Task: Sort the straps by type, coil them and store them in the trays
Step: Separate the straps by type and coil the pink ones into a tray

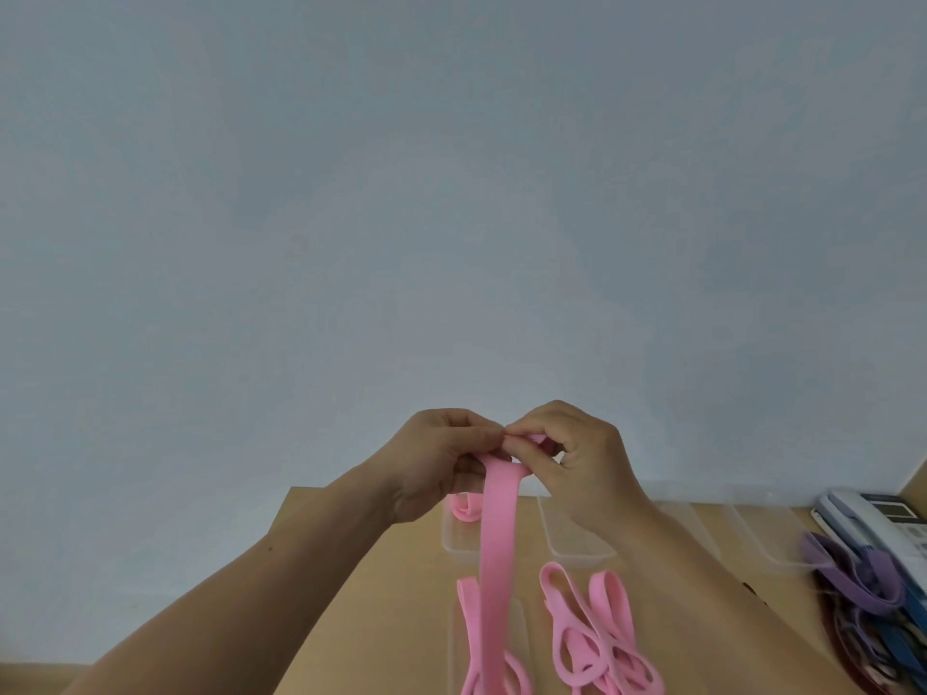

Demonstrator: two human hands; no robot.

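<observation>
The left hand (436, 464) is being held up in front of the pale wall (451, 193), its fingers curling round and pinching the top end of a pink strap (494, 554). Below it, the wooden table (361, 584) is showing. At the table's far edge, a clear first tray (454, 546) is holding one rolled pink strap (465, 508), which is lying in the tray's far end, partly hidden behind the left hand. The held pink strap is hanging straight down from the two hands, passing in front of that tray and reaching the bottom of the picture. The right hand (587, 464) is meeting the left at the strap's top, its thumb and fingertips pinching the small turned-over end. Under the right wrist, a clear second tray (582, 551) is sitting just beside the first. Nearer the person, loose pink straps (597, 639) are lying looped on the table. Further right, another clear tray (772, 544) is standing by the wall. At the right edge, purple straps (853, 579) are lying piled over blue straps (903, 634), with a white phone (878, 514) behind them.
</observation>
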